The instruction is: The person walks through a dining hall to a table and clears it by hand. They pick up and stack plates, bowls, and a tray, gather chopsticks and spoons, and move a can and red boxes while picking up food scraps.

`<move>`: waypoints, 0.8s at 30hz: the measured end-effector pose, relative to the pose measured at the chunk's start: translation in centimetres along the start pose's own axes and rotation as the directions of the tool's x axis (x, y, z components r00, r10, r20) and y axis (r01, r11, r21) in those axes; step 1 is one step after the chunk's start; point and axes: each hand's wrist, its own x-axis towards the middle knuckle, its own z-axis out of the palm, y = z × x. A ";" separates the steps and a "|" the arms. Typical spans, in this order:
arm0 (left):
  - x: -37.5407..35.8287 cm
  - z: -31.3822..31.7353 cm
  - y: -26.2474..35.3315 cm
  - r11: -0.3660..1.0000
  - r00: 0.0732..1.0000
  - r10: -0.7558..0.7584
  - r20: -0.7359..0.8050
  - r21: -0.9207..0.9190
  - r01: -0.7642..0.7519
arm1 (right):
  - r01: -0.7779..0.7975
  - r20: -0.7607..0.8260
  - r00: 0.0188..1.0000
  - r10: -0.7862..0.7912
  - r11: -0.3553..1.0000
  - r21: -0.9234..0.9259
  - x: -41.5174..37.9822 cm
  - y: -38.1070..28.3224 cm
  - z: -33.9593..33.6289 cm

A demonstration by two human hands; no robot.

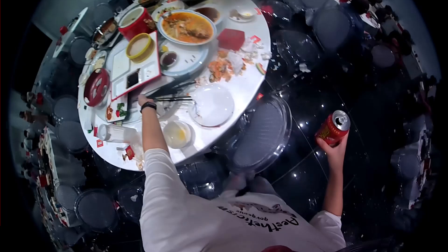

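Observation:
My left hand (144, 99) is closed at the lower edge of a white tray with a red rim (150, 73); its fingertips and what they grip are not clear. Dark chopsticks (172, 99) extend rightward beside it, towards a white plate (213, 105). A yellow-rimmed bowl (139, 47) and a dark patch are on the tray. At the right, clear of the table, my right hand (333, 147) is wrapped round a red can (330, 128), with its silver top facing up.
The round white table (242, 119) holds a large soup bowl (186, 27), a red pot (136, 22), a small bowl (177, 134), clear cups (116, 133) and food scraps (223, 67). A stool (262, 133) stands beside it. Other tables and seats surround the dark tiled floor.

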 end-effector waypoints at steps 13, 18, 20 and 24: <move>-25.8 8.8 -17.2 0.898 0.772 -0.437 0.461 0.168 0.407 | -0.058 -0.021 0.998 0.062 0.990 0.129 16.7 10.2 -8.7; -33.5 16.9 -27.1 0.798 0.659 -0.578 0.481 0.163 0.581 | 0.018 0.160 0.987 -0.034 0.995 0.096 29.5 16.5 -14.0; -34.8 20.1 -30.1 0.767 0.631 -0.619 0.468 0.186 0.614 | 0.051 0.202 0.978 -0.048 0.999 -0.009 34.0 17.5 -15.3; -34.7 24.9 -33.0 0.795 0.666 -0.602 0.441 0.254 0.551 | 0.046 0.277 0.960 -0.048 0.999 0.013 42.2 17.6 -15.4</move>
